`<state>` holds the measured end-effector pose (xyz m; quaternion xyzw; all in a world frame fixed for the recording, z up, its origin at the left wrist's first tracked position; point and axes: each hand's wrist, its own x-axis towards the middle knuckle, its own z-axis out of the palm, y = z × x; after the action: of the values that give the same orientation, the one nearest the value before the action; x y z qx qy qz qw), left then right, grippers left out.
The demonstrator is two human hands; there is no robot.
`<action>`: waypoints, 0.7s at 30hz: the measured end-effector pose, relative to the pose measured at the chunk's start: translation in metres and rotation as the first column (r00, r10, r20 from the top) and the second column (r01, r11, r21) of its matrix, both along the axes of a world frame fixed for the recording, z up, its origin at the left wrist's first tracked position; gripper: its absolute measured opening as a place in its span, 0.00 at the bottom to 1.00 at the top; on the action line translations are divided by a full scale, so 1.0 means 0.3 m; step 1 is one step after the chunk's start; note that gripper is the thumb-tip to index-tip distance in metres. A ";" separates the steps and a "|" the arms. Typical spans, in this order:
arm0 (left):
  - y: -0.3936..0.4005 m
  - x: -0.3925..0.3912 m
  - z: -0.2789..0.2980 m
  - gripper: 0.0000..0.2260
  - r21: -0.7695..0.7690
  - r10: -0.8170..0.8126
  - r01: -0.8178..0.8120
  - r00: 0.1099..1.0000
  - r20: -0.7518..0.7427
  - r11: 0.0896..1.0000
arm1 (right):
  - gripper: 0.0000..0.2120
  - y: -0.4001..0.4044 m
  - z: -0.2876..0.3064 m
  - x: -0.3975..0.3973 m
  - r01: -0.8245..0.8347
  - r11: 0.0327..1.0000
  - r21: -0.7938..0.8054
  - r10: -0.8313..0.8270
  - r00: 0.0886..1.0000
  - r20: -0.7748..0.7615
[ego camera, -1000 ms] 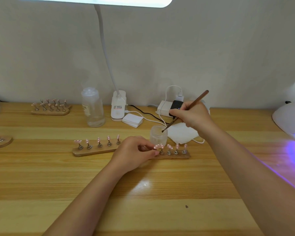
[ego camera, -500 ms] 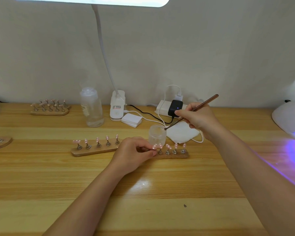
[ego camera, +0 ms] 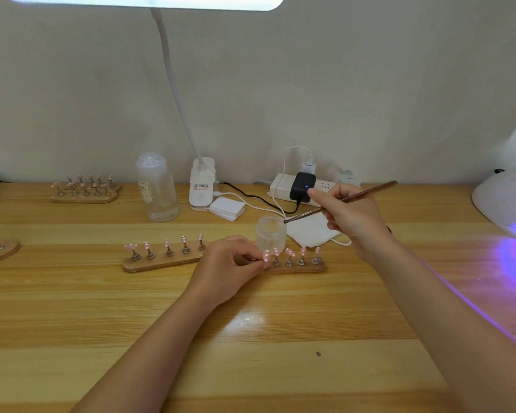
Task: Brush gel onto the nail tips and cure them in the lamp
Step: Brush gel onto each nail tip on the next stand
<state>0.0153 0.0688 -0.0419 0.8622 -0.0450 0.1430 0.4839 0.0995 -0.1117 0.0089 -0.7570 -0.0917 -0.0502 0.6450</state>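
Right grip [ego camera: 350,216] pinched around the brush [ego camera: 340,201], long axis slanting, bristle end down-left at the gel jar [ego camera: 271,234] rim.

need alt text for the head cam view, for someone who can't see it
A right hand holds a thin brush with its tip at the rim of a small frosted jar, while the left hand pinches a pink nail tip on a wooden holder. A curing lamp glows purple at far right.

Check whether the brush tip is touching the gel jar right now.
Cannot tell. In the head view the brush tip sits right at the rim of the jar, with no clear gap or contact visible. The right hand holds the brush.
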 end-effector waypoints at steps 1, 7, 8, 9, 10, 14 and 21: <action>-0.001 0.000 0.000 0.06 -0.002 0.004 -0.004 1.000 -0.005 1.000 | 0.16 0.003 -0.008 -0.011 -0.002 1.000 0.015 0.002 1.000 0.015; 0.000 -0.003 0.001 0.07 -0.044 0.024 -0.025 1.000 -0.017 0.999 | 0.11 0.025 -0.041 -0.095 -0.072 0.997 0.012 0.070 0.988 0.141; -0.001 -0.002 0.000 0.07 -0.057 0.037 -0.039 0.999 -0.027 0.998 | 0.10 0.031 -0.045 -0.108 -0.091 0.996 0.007 0.089 0.982 0.168; -0.003 -0.002 0.000 0.09 -0.078 0.052 -0.055 0.998 -0.039 0.995 | 0.10 0.035 -0.050 -0.120 -0.109 0.994 0.014 0.104 0.976 0.190; -0.005 -0.001 0.001 0.10 -0.102 0.064 -0.069 0.997 -0.053 0.992 | 0.11 0.039 -0.055 -0.132 -0.128 0.991 0.026 0.120 0.972 0.204; -0.009 -0.002 0.006 0.10 -0.142 0.062 -0.068 0.997 -0.049 0.988 | 0.10 0.045 -0.100 -0.175 -0.123 0.991 -0.052 0.133 0.948 0.289; -0.005 -0.008 0.009 0.08 -0.111 0.030 -0.031 0.999 -0.011 0.993 | 0.05 0.044 -0.146 -0.200 -0.057 0.991 -0.120 0.100 0.915 0.392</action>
<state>0.0130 0.0674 -0.0391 0.8352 -0.0217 0.1487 0.5291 0.0394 -0.0984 -0.0349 -0.7599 -0.2533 -0.1718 0.5734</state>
